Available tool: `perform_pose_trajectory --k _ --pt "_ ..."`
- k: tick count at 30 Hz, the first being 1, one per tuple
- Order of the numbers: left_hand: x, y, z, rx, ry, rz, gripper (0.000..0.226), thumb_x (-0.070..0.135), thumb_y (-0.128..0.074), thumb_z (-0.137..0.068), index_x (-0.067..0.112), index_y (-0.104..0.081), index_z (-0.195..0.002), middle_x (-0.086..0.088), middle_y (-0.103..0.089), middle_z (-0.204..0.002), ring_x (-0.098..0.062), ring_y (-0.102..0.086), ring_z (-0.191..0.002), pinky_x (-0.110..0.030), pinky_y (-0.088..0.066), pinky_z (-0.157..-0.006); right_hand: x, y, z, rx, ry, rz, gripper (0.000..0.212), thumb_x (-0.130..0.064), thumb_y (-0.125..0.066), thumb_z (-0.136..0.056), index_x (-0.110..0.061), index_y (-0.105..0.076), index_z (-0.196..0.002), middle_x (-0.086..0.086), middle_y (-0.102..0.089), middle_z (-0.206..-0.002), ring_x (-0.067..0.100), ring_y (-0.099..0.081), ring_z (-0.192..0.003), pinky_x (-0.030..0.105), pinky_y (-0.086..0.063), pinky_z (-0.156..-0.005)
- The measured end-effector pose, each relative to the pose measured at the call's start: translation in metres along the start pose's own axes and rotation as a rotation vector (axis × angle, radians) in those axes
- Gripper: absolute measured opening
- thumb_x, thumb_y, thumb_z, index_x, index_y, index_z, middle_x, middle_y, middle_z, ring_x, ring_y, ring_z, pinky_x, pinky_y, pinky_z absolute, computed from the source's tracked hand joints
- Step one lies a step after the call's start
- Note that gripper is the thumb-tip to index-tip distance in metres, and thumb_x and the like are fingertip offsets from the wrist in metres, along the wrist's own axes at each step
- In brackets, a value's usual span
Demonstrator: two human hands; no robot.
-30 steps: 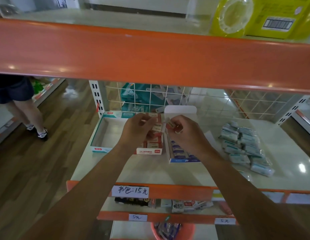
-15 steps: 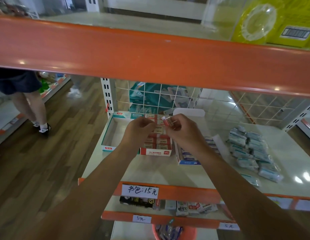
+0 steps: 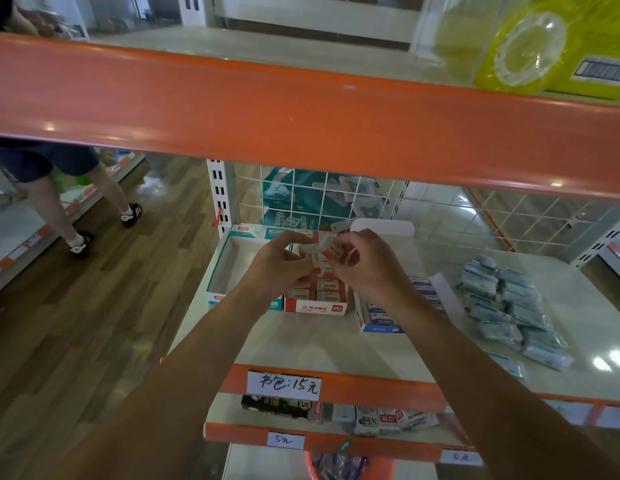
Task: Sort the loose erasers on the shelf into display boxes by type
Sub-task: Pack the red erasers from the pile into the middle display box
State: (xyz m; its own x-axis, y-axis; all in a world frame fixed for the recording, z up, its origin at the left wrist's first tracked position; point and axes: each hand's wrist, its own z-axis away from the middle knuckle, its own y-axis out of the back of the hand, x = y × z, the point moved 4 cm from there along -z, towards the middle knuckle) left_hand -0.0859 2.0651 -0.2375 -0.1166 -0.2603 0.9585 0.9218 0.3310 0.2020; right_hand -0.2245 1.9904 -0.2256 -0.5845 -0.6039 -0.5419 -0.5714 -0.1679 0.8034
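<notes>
Shelf (image 3: 301, 344), white with an orange front edge, carrying three display boxes in a row; landmark: the red display box (image 3: 315, 308), partly filled with rows of red-sleeved erasers. Teal display box (image 3: 220, 268) touching the red display box on its left, interior bare; blue display box (image 3: 381, 329) just right of it, holding blue-labelled erasers; pile of loose wrapped erasers (image 3: 509, 306) well right of it, lying where it lay half a second ago. Bystander's legs (image 3: 69, 202) on the wooden floor far left of the red display box, feet now further apart than before. Left hand (image 3: 280, 268) and right hand (image 3: 367, 268) meet above the rear half of the red display box, about where they were half a second ago; the left fingers, then balled, now reach toward the right hand. Red-and-white erasers (image 3: 324, 250) held in the air over the red display box's rear rows; grip of each hand clamped on them, thumb against fingertips; how many erasers are held cannot be told.
</notes>
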Motion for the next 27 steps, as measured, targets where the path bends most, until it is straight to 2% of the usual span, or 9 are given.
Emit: perform_pose_trajectory --k 4,6,9,11,14,17,21,23,27 --pt "-0.001 0.004 -0.002 0.019 -0.023 -0.134 0.034 0.018 -0.074 -0.08 0.022 -0.047 -0.102 0.002 -0.064 -0.085 -0.013 -0.067 -0.072 -0.025 -0.057 -0.061 -0.002 0.001 0.001 -0.047 0.036 0.085 0.038 -0.027 -0.071 -0.084 -0.014 -0.064 -0.119 0.001 -0.06 -0.106 0.007 -0.049 -0.086 0.006 -0.031 -0.062" --pt "-0.002 0.006 -0.002 0.03 -0.05 -0.266 0.036 0.026 -0.074 -0.079 0.021 -0.046 -0.101 0.006 -0.062 -0.087 -0.012 -0.066 -0.072 -0.023 -0.056 -0.059 -0.002 -0.001 0.002 -0.082 0.056 0.119 0.037 -0.027 -0.07 -0.085 -0.014 -0.065 -0.119 0.002 -0.062 -0.108 0.008 -0.051 -0.087 0.008 -0.033 -0.064" --pt "-0.002 0.005 0.001 0.026 -0.118 -0.491 0.036 0.035 -0.074 -0.079 0.022 -0.046 -0.098 0.009 -0.058 -0.094 -0.013 -0.061 -0.079 -0.022 -0.054 -0.063 0.001 -0.003 0.004 -0.14 0.064 0.16 0.04 -0.028 -0.071 -0.085 -0.016 -0.062 -0.122 0.002 -0.065 -0.115 0.015 -0.06 -0.097 0.021 -0.047 -0.077" --pt "-0.003 0.004 0.004 0.02 -0.158 -0.611 0.037 0.039 -0.074 -0.078 0.025 -0.044 -0.094 0.009 -0.056 -0.096 -0.011 -0.057 -0.079 -0.02 -0.051 -0.065 0.004 -0.005 0.005 -0.177 0.068 0.181 0.035 -0.03 -0.073 -0.083 -0.017 -0.064 -0.114 0.0 -0.068 -0.112 0.015 -0.062 -0.095 0.027 -0.05 -0.077" --pt "-0.001 0.003 0.005 0.063 -0.22 -0.727 0.037 0.042 -0.073 -0.077 0.026 -0.043 -0.092 0.004 -0.063 -0.106 -0.01 -0.056 -0.082 -0.024 -0.053 -0.071 0.005 -0.007 0.006 -0.225 0.071 0.237 0.027 -0.032 -0.074 -0.081 -0.019 -0.067 -0.104 -0.001 -0.069 -0.108 0.015 -0.063 -0.09 0.029 -0.052 -0.077" --pt "0.0 0.005 0.0 0.132 -0.27 -0.816 0.037 0.047 -0.074 -0.075 0.026 -0.048 -0.09 0.003 -0.064 -0.106 -0.01 -0.055 -0.081 -0.022 -0.05 -0.067 0.004 -0.008 0.005 -0.225 0.06 0.29 0.025 -0.033 -0.074 -0.081 -0.022 -0.068 -0.103 0.001 -0.067 -0.107 0.016 -0.062 -0.089 0.032 -0.054 -0.079" --pt "-0.008 0.008 -0.007 0.168 -0.263 -0.989 0.048 0.057 -0.067 -0.075 0.02 -0.061 -0.105 0.001 -0.062 -0.109 -0.015 -0.053 -0.098 -0.032 -0.053 -0.082 0.004 -0.008 0.004 -0.235 0.074 0.339 0.023 -0.035 -0.073 -0.082 -0.024 -0.07 -0.101 0.0 -0.067 -0.105 0.015 -0.062 -0.089 0.032 -0.054 -0.082" --pt "-0.012 0.008 -0.008 0.155 -0.276 -1.083 0.052 0.059 -0.062 -0.079 0.018 -0.063 -0.111 -0.001 -0.06 -0.11 -0.017 -0.051 -0.103 -0.033 -0.049 -0.087 0.004 -0.008 0.005 -0.245 0.084 0.355 0.018 -0.033 -0.072 -0.084 -0.023 -0.07 -0.098 -0.001 -0.067 -0.104 0.015 -0.06 -0.09 0.031 -0.053 -0.082" --pt "-0.015 0.006 -0.005 0.195 -0.369 -1.05 0.043 0.055 -0.057 -0.084 0.021 -0.063 -0.11 0.0 -0.059 -0.11 -0.015 -0.049 -0.102 -0.03 -0.047 -0.083 0.003 -0.01 0.004 -0.264 0.104 0.357 0.017 -0.031 -0.07 -0.085 -0.02 -0.071 -0.097 -0.001 -0.066 -0.104 0.016 -0.06 -0.091 0.032 -0.053 -0.083"
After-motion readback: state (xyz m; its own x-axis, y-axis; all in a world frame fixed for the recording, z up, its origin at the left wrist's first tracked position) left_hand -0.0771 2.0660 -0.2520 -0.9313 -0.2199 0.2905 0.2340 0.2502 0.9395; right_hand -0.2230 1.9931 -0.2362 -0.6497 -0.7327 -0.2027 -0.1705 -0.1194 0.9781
